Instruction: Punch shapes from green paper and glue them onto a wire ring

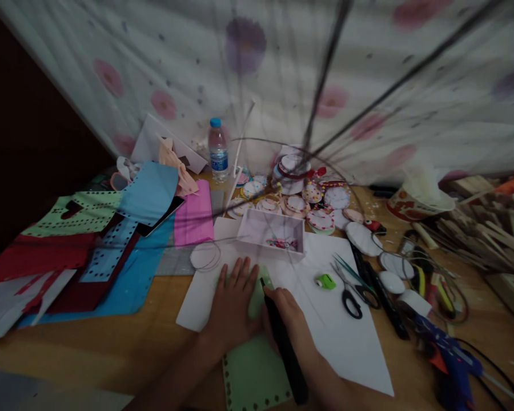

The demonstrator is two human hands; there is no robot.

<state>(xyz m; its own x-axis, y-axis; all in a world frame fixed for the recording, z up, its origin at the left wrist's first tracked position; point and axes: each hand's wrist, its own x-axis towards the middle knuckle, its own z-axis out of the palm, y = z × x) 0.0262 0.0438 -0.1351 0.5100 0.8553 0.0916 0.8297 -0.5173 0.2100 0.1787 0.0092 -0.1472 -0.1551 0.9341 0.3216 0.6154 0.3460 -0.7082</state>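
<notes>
My left hand (235, 305) lies flat with its fingers spread, pressing on a light green sheet (257, 374) with small dark marks or holes along its edges. Wrapped round a long, thick black pen (282, 345), my right hand (289, 317) rests on the same sheet. The pen slants, its thin tip up near the sheet's far end, close to my left fingers. White paper (329, 337) lies under the green sheet. Just beyond my hands stands a small white box (248, 231) with small colourful pieces inside.
Scissors (351, 302) and a small green sharpener-like item (325, 281) lie to the right, near a blue glue gun (449, 354). Coloured sheets (47, 257) are piled left. Behind stand a water bottle (217, 151) and several decorated round pieces (295, 205). Dark cords cross the view.
</notes>
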